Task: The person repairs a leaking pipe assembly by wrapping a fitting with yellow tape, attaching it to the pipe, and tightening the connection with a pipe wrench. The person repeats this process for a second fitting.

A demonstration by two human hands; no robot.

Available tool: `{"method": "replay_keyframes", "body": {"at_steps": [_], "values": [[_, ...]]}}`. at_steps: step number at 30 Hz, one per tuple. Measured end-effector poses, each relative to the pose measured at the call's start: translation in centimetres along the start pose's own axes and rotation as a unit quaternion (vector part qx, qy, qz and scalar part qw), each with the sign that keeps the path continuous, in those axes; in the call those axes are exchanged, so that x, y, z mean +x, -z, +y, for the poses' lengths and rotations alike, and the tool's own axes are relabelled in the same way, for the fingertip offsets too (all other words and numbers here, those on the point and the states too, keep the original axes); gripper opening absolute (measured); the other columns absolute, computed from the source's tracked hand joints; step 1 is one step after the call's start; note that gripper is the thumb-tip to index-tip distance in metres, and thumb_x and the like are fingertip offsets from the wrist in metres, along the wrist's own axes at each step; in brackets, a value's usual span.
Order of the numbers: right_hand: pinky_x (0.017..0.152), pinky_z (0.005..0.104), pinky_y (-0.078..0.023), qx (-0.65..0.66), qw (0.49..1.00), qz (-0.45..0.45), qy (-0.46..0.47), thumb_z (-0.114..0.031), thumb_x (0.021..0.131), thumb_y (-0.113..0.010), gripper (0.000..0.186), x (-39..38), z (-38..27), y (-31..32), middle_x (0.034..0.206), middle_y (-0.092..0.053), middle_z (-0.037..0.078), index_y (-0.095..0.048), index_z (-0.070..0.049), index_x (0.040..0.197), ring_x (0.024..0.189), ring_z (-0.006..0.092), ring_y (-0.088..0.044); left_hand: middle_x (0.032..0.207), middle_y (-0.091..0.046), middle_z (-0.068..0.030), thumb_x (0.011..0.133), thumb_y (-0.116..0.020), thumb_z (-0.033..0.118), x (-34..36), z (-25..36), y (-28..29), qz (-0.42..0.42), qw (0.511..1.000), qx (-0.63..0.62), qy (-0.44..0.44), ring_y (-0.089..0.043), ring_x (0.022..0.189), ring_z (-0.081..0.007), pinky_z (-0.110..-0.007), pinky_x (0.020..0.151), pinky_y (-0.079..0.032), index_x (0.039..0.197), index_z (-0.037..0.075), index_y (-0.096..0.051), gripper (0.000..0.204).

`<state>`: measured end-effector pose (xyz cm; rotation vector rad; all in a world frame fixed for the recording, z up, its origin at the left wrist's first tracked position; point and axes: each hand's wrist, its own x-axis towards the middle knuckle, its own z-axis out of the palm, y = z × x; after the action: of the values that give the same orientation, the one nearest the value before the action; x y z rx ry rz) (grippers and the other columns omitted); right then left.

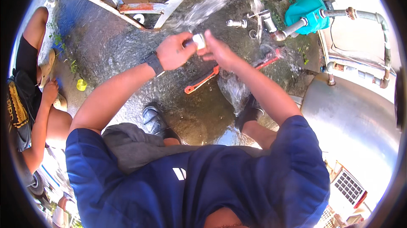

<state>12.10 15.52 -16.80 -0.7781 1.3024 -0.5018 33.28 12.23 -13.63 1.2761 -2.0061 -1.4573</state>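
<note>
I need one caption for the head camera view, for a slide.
Left hand and right hand meet at a small white object over wet ground, near gushing water.

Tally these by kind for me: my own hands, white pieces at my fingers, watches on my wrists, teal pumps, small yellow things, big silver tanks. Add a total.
Your hands, left hand and right hand: 2
White piece at your fingers: 1
Dark wristwatch: 1
Teal pump: 1
Small yellow thing: 1
Big silver tank: 1
Total: 7

1 head-worn fisheye looks down, close over the chest, at wet ground.
</note>
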Motion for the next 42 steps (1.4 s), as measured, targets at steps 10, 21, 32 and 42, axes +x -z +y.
{"method": "replay_keyframes", "body": {"at_steps": [10, 21, 32, 42], "values": [[0.096, 0.0320, -0.047, -0.228, 0.933, -0.067, 0.271, -0.025, 0.096, -0.068, 0.038, -6.0, -3.9, -0.7, 0.147, -0.052, 0.012, -0.066, 0.002, 0.122, 0.115, 0.0158, -0.057, 0.083, -0.072, -0.0176, 0.093, -0.061, 0.041, 0.8, -4.5, 2.1, 0.018, 0.997, 0.053, 0.056, -0.071, 0.076, -0.0296, -0.040, 0.070, -0.053, 0.125, 0.011, -0.066, 0.044], [0.091, 0.0342, -0.048, 0.104, 0.993, -0.021, 0.049, -0.062, 0.100, -0.046, 0.063, 2.0, -1.4, 0.0, 0.109, -0.069, 0.004, -0.068, -0.006, 0.119, 0.103, 0.0127, -0.061, 0.084, -0.069, -0.0177, 0.087, -0.067, 0.033, -2.1, 2.1, 0.0, -0.027, 0.993, 0.096, -0.058, -0.069, 0.078, -0.0365, -0.044, 0.069, -0.052, 0.107, 0.006, -0.067, 0.033], [0.099, 0.0383, -0.047, -0.495, 0.807, 0.051, 0.317, -0.034, 0.089, -0.075, 0.047, -4.4, -0.6, -1.5, 0.129, -0.062, 0.023, -0.067, 0.002, 0.118, 0.113, 0.0222, -0.063, 0.081, -0.070, -0.0136, 0.094, -0.061, 0.037, -0.2, -3.4, 1.7, -0.045, 0.996, 0.052, 0.063, -0.068, 0.070, -0.0232, -0.036, 0.067, -0.052, 0.129, 0.012, -0.065, 0.043], [0.094, 0.0340, -0.049, 0.160, 0.982, -0.041, 0.086, -0.046, 0.098, -0.063, 0.050, 0.8, -2.8, -0.3, 0.114, -0.070, 0.009, -0.066, -0.003, 0.124, 0.109, 0.0171, -0.063, 0.081, -0.069, -0.0180, 0.093, -0.062, 0.035, -1.8, 1.5, 0.0, -0.071, 0.991, 0.109, -0.011, -0.068, 0.074, -0.0356, -0.044, 0.066, -0.052, 0.110, 0.009, -0.067, 0.032]]}}
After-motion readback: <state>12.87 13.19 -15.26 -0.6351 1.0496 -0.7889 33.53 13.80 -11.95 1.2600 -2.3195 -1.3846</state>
